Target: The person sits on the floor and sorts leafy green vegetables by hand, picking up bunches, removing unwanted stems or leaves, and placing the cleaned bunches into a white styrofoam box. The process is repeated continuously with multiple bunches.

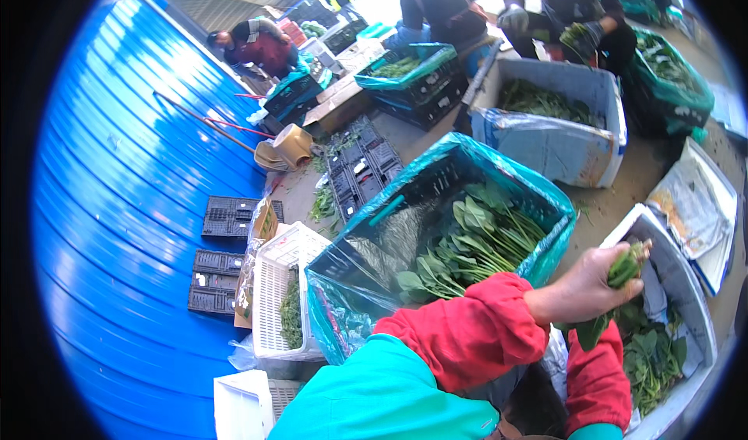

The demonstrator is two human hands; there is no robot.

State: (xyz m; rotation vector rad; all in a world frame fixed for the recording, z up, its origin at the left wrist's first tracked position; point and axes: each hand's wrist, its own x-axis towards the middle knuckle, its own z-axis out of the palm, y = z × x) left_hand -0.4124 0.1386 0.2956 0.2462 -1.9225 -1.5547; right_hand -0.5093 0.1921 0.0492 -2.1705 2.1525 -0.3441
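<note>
My left hand (590, 282) is closed around the stem ends of a bunch of leafy greens (626, 267). Leaves hang below the fist, and the cut ends point up and to the right. My left arm reaches across in front of a black crate lined with green plastic film (318, 300), where more leafy greens (473, 241) lie with their stems side by side. Of my right arm only the red sleeve (599, 376) shows; the hand is hidden behind the left hand and leaves. Beside it stands a white foam box (704, 323) holding loose greens (648, 364).
Another foam box (543, 148) with greens stands ahead. White plastic baskets (274, 288) and folded black crates (362, 165) lie leftward, near a blue corrugated wall (134, 206). Co-workers (444, 8) work among lined crates (409, 89). A foam lid (695, 206) lies at right.
</note>
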